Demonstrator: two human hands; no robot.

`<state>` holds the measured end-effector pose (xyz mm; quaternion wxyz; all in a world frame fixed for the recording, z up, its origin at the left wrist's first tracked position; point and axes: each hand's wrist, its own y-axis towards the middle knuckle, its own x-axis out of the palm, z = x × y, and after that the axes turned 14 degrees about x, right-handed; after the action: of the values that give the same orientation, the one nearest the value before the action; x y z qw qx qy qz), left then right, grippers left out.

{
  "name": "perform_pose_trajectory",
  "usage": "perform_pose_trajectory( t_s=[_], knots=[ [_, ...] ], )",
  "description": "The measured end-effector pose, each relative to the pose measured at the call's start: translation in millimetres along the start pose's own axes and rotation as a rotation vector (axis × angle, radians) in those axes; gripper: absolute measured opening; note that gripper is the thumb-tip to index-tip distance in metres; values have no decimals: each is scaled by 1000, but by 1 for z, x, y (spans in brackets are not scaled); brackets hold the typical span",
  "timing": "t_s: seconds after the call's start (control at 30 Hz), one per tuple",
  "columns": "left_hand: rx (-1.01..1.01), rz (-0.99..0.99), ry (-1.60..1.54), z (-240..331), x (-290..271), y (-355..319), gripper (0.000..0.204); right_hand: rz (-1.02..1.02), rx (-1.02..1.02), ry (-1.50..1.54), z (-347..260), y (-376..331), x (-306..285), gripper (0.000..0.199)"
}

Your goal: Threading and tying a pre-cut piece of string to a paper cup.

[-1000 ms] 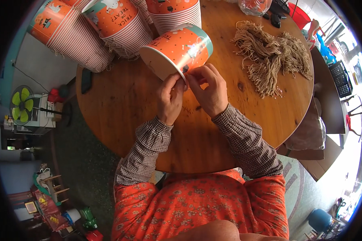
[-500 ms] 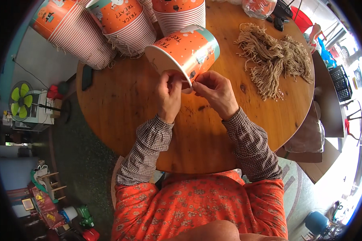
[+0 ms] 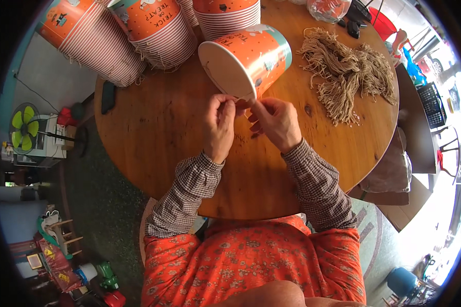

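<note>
An orange paper bucket (image 3: 256, 53) with a teal base band lies tipped on its side above the table, its white open mouth facing left and toward me. My right hand (image 3: 277, 122) pinches its near rim between thumb and fingers. Close beside that, my left hand (image 3: 221, 125) is closed at the fingertips on a thin cord by the rim; the fingers hide most of it. A strand of cord also shows against the bucket's inner wall. To the right lies a loose bundle of tan cords (image 3: 346, 74).
Nested stacks of matching buckets (image 3: 161, 43) stand at the far left of the round wooden table (image 3: 153, 138), strings dangling from some. A dark phone-like object (image 3: 108, 97) rests at the left edge. A clear plastic bag (image 3: 329, 9) is at the back. Cardboard (image 3: 402, 204) leans beyond the right edge.
The bucket has shifted right and slightly away, its mouth turning more toward me. My right hand has moved from beside the rim onto it; my left hand has shifted slightly right.
</note>
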<state>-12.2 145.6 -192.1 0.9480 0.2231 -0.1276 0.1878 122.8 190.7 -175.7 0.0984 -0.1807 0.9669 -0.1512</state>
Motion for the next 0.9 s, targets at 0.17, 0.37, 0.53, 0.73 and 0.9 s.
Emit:
perform_pose_trajectory(
  t_s=[0.17, 0.37, 0.53, 0.73, 0.9],
  knots=[
    [286, -243, 426, -11, -4, -5, 5, -66, 34, 212, -5, -1, -6, 30],
    [336, -327, 558, -6, -1, -7, 8, -18, -66, 172, -1, 0, -7, 26],
    [76, -163, 178, 0, 0, -2, 20, -21, -166, 95, -4, -7, -6, 22],
    [26, -221, 218, 0, -1, 4, 23, 96, -333, -256, 2, -14, -4, 17],
    [6, -282, 282, -6, -5, 5, 23, 269, -488, -447, 2, -14, -4, 13]
  ],
)
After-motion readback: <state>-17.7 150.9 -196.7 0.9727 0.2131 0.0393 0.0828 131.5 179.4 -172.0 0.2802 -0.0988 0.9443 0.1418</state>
